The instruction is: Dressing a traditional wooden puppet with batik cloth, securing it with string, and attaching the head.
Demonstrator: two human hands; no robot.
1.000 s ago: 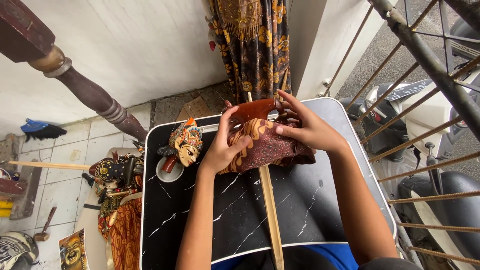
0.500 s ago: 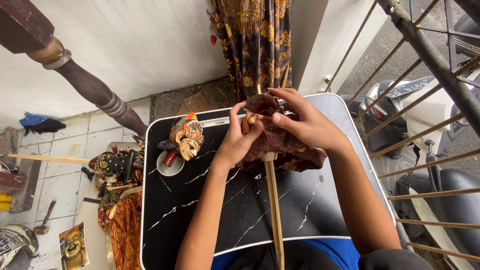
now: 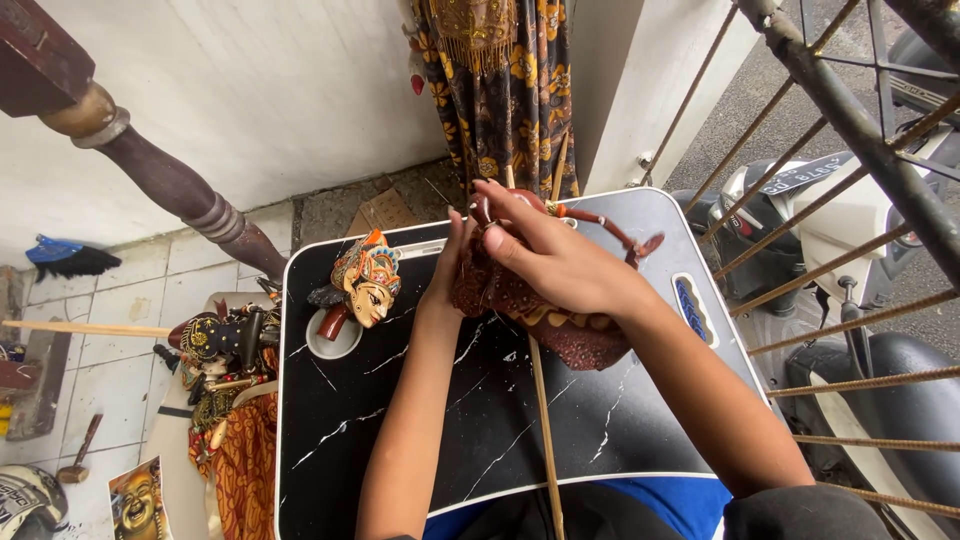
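Both hands, left hand (image 3: 452, 262) and right hand (image 3: 556, 258), together over the far middle of the tray table (image 3: 400, 440), closed on a cloth puppet body (image 3: 560, 325). Beneath them, a wooden rod (image 3: 545, 440) running back toward the body. Left of the hands, a carved puppet head (image 3: 366, 282) in the table's cup recess (image 3: 332, 340). Farther left, off the table, more puppets (image 3: 222, 350) on the floor. Beyond the hands, a hanging cloth (image 3: 500, 90). Right of them, railing bars (image 3: 850, 110).

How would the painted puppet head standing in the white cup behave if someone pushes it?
The painted puppet head leans in the small white cup on its thin neck peg, so it would probably tip easily. It looks like carved wood: likely stiff and light. Its pointed headdress could chip if it fell on the black marble-pattern table.
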